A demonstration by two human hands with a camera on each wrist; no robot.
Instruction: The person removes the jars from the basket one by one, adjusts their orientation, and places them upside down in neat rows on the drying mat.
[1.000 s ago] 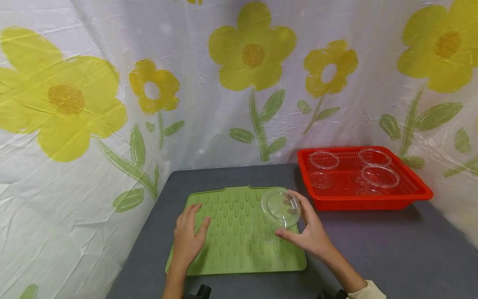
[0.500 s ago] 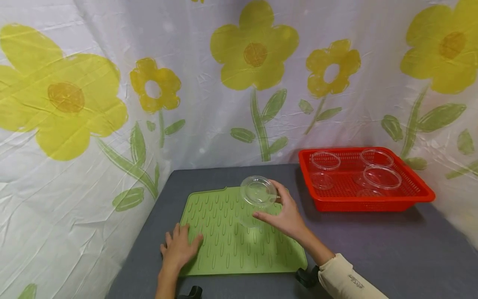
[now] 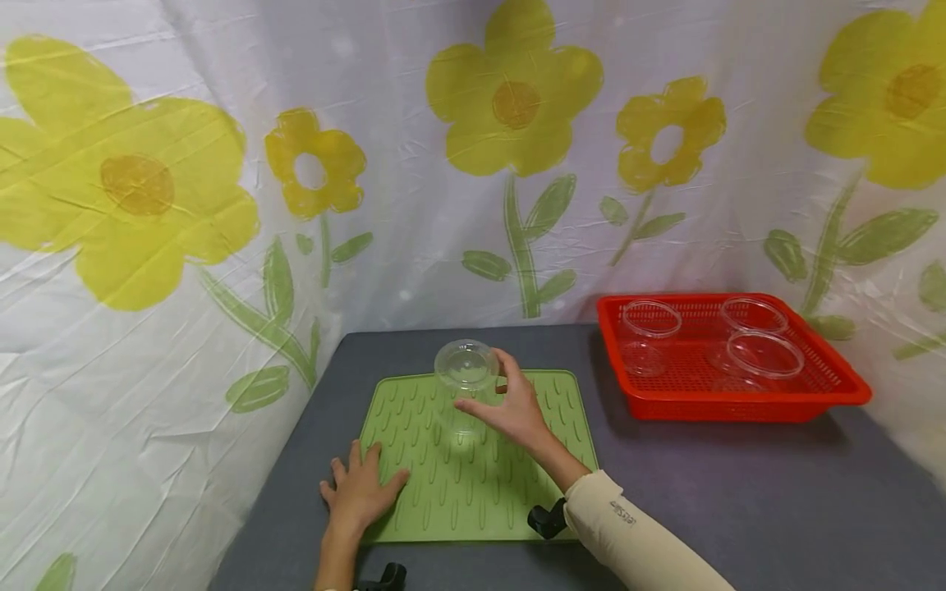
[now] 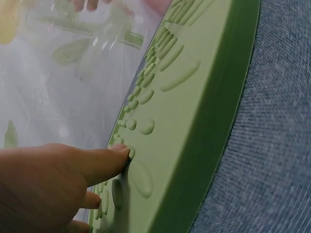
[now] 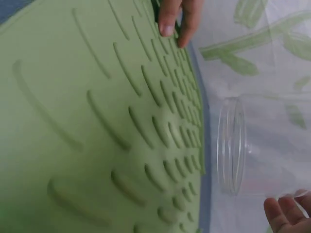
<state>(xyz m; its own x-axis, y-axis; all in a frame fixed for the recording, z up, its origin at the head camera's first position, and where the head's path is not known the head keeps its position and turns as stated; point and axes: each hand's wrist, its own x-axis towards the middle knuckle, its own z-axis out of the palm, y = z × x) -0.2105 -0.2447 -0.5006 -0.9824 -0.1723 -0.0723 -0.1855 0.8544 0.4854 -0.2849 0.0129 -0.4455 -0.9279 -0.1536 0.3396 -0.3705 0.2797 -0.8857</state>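
My right hand (image 3: 513, 410) grips a clear plastic jar (image 3: 467, 369) between thumb and fingers, above the green ridged mat (image 3: 510, 492). In the right wrist view the jar (image 5: 267, 145) has its ringed mouth end toward the mat, apart from it, and fingertips (image 5: 286, 213) lie along its side. My left hand (image 3: 358, 492) rests with spread fingers on the mat's left edge. The left wrist view shows its thumb (image 4: 104, 162) touching the raised ridges of the mat (image 4: 194, 111).
A red plastic basket (image 3: 739, 408) stands at the back right of the dark grey table (image 3: 709, 492). Inside are clear jars, one at the left (image 3: 650, 320) and two farther right. A white curtain (image 3: 414, 205) printed with yellow flowers hangs behind and at the left.
My right hand has carried the jar leftward across the mat. The left hand has come down from over the mat to its left edge.
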